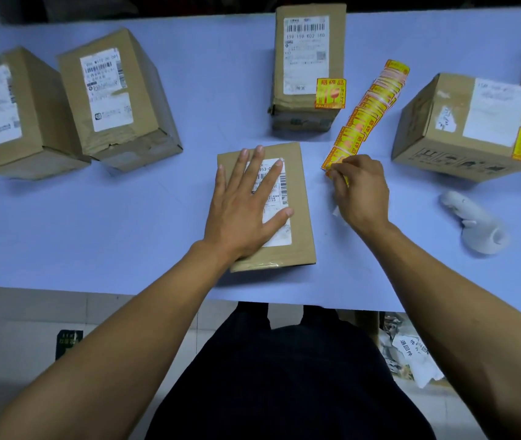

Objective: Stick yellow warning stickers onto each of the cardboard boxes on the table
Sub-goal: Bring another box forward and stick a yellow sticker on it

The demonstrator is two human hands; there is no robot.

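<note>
risk is a torn or creased sticker if it is peeled too fast from the sticker strip (367, 113), right of the middle box (297, 198); left hand (246, 211) lies flat, fingers spread, pressing that box; right hand (362, 193) pinches the strip's near end beside it.

Even, cool overhead light on my feed; soft shadows, wide-angle bowing at the edges, slight blur toward the corners.

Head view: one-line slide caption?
Left hand flat on the near box; right hand picks at the yellow sticker strip.
</note>
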